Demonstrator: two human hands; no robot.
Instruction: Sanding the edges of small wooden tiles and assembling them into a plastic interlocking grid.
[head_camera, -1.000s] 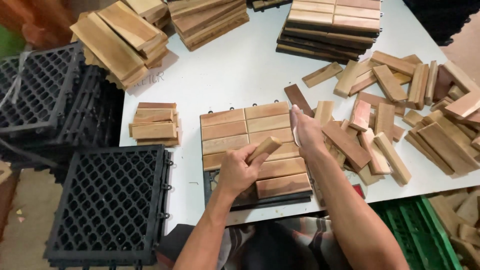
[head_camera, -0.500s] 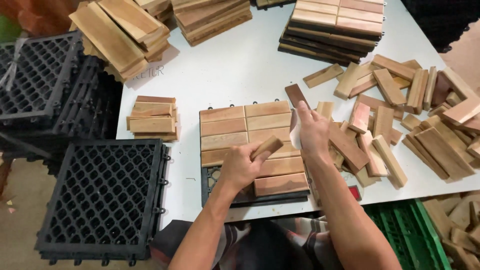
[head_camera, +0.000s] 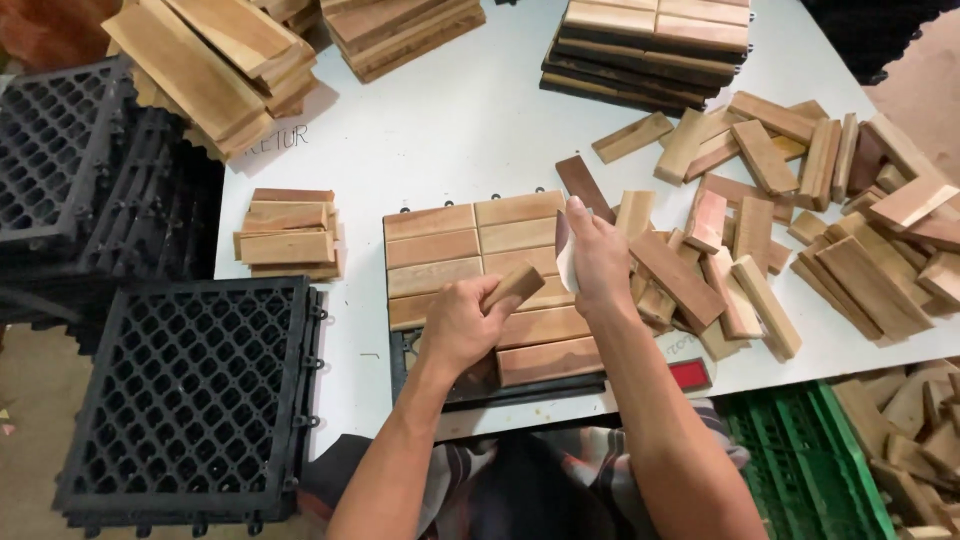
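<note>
A black plastic grid base (head_camera: 530, 392) lies on the white table in front of me, almost covered with short wooden slats (head_camera: 480, 240) set in rows. My left hand (head_camera: 455, 325) is over the tile's lower left part and grips a small wooden slat (head_camera: 514, 286) tilted upward. My right hand (head_camera: 598, 255) rests at the tile's right edge, fingers bent against the slats, with a pale piece showing under the palm. What it holds is unclear.
A loose heap of wooden slats (head_camera: 800, 210) fills the table's right side. A small slat stack (head_camera: 288, 235) sits left of the tile. Finished tile stacks (head_camera: 650, 45) stand at the back. Black grid bases (head_camera: 195, 390) are piled at left, a green crate (head_camera: 800, 460) at lower right.
Both hands stay over the tile. My left hand with the small slat has shifted slightly, and my right hand has drawn in toward the tile's right edge.
</note>
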